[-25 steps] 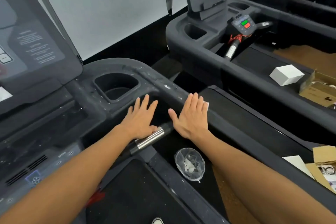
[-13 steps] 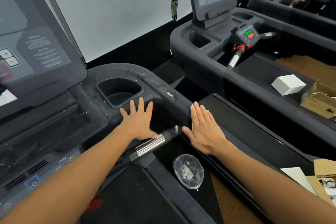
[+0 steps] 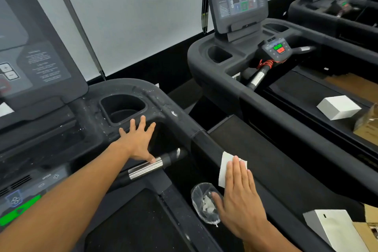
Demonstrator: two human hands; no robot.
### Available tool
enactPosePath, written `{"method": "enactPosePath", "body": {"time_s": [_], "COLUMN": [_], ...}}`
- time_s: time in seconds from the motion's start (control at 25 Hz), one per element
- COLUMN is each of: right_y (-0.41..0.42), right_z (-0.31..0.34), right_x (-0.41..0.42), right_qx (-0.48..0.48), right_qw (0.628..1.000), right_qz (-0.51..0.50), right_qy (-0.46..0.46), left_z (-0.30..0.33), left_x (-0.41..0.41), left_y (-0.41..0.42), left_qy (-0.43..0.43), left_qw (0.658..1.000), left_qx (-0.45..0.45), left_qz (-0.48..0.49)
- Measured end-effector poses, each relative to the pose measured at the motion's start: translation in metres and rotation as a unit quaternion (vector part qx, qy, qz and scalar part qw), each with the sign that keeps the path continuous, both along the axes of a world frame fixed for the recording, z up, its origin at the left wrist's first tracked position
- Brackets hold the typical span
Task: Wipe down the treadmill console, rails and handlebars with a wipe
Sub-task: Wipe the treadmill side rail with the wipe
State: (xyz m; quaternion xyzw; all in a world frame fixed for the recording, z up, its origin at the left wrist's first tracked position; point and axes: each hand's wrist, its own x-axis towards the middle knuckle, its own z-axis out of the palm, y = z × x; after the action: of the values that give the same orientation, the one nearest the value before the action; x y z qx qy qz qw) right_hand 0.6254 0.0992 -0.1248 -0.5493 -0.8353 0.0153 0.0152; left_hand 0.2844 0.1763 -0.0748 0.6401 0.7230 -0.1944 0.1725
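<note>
My right hand (image 3: 239,196) lies flat, fingers straight, pressing a white wipe (image 3: 225,168) onto the black right side rail (image 3: 202,139) of the treadmill. My left hand (image 3: 137,141) is spread open on the console edge just below the cup holder (image 3: 122,108), its thumb touching the chrome handlebar grip (image 3: 146,169). The rail and console top near the cup holder show white specks and smears. The console screen (image 3: 34,55) rises at the left.
A crumpled clear plastic wrapper (image 3: 204,202) lies beside my right hand on the deck edge. A second treadmill (image 3: 235,55) stands to the right, with a white box (image 3: 337,106) and cardboard boxes (image 3: 368,122) on its belt. Another white box (image 3: 335,229) sits at lower right.
My right hand has slid back along the side rail toward me, and the wipe now shows beyond its fingertips. My left hand has stayed on the console edge by the cup holder.
</note>
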Motion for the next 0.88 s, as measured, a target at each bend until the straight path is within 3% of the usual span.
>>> {"method": "enactPosePath", "body": {"time_s": [0.28, 0.52, 0.88], "right_y": [0.053, 0.115, 0.052], "right_z": [0.015, 0.022, 0.016], "right_x": [-0.086, -0.159, -0.177], "right_qx": [-0.067, -0.050, -0.076], "right_qw": [0.995, 0.984, 0.980], "right_qz": [-0.064, -0.166, -0.182], "right_qy": [0.040, 0.026, 0.028], "left_z": [0.003, -0.002, -0.006], "left_x": [0.007, 0.002, -0.002], "left_y": [0.006, 0.009, 0.006], "left_qy": [0.012, 0.009, -0.028], "left_qw": [1.000, 0.999, 0.998], "left_qx": [-0.021, -0.011, 0.018], "left_qz": [-0.011, -0.049, -0.054]}}
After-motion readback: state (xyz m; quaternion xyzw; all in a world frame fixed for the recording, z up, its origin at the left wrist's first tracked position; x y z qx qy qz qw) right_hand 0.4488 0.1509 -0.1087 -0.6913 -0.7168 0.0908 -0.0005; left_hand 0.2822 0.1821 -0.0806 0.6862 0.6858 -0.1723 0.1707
